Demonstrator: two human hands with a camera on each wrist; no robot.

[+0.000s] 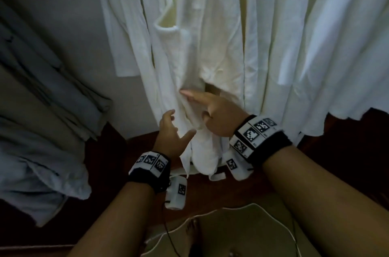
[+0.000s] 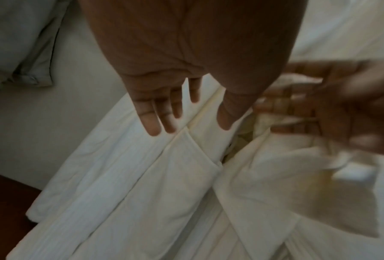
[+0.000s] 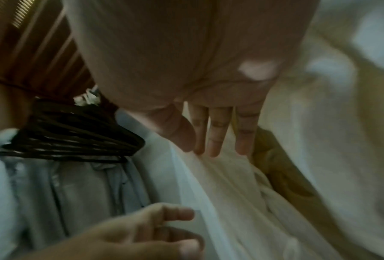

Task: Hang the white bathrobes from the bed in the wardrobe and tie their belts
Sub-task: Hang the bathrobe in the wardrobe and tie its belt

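— Forearms fill the bottom of the head view, each with a marker-covered wrist band [image 1: 255, 133]. What do the hands do?

— The left hand [image 1: 170, 133] has its fingers spread and loosely bent just beside the hanging white bathrobe [image 1: 189, 56], gripping nothing. The right hand [image 1: 210, 113] lies against the robe's front with straight fingers; I see no grip there either.

— Where does the robe hang?

— Upright inside the wardrobe, pocket [image 1: 168, 46] facing us, a second white robe [image 1: 315, 35] to its right, grey-blue garments [image 1: 42, 109] to its left.

— And the left wrist view?

— Left palm close up, fingers [image 2: 152, 121] extended over white folds of the bathrobe [image 2: 142, 193]. The right hand [image 2: 333, 109] is blurred at the right edge.

— The right wrist view?

— Right fingers [image 3: 217, 137] straight, tips touching the robe's cloth [image 3: 242, 193]. The left hand [image 3: 142, 232] sits low, relaxed. Dark hangers [image 3: 75, 133] carry the grey garments behind. I cannot make out the belt.
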